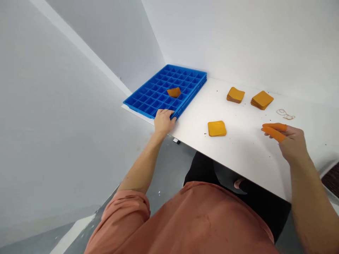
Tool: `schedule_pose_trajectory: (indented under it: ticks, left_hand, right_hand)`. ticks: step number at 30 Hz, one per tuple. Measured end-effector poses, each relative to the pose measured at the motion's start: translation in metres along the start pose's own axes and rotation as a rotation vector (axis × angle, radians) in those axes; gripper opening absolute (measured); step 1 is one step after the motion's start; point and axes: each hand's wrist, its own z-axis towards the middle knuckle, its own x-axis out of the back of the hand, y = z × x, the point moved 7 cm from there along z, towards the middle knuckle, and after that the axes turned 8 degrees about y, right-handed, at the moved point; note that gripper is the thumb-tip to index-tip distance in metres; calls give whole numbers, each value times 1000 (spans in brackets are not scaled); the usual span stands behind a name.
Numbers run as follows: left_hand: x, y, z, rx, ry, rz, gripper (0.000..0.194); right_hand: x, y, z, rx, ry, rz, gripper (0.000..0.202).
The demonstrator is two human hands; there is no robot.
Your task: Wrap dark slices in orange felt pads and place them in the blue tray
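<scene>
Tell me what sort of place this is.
Probably a small sorting or packing station: a plain white table in a bare white-walled corner, a blue compartment tray, and stacks of orange square pads. The right hand wears orange finger cots.

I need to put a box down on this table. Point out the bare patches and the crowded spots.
Bare: the white table along its near edge, between the single orange stack and the right hand, and between the blue tray and the far stacks. Crowded: the far right, with another stack and rubber bands. The left hand rests on the tray's corner.

Left hand gripping blue tray
</scene>
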Motion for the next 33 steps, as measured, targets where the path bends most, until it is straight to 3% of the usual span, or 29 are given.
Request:
schedule_pose_trajectory:
  ticks: [7,11,16,19,21,23,25,27,29,33]
  left_hand:
    - [0,20,-32,2,57,-55,40]
    - [1,38,-58,-8,70,-76,38]
    - [0,69,-74,-81,21,-79,44]
    - [11,87,-82,-159,43,-131,53]
    - [29,99,-86,-217,186,-203,61]
    - [39,117,-90,-311,258,-317,61]
    - [36,139,-95,-395,200,-417,52]
    - [24,163,-100,-462,97,-449,37]
    - [14,181,-104,-517,74,-441,28]
    - [2,197,-106,-595,128,-422,36]
  right_hand:
    - [43,25,-80,22,-71,40,28]
    - [76,49,-123,-17,-16,48,22]
    - [103,69,-165,-36,42,20,19]
    - [120,71,-186,-35,40,4,18]
    - [141,70,-194,-40,104,12,20]
    - [172,68,-195,-42,236,-22,22]
    - [205,63,-190,-19,370,-138,24]
    - [229,54,-175,32,423,-340,27]
    - [237,46,-150,87,374,-535,26]
    - [234,46,-86,114,227,-792,21]
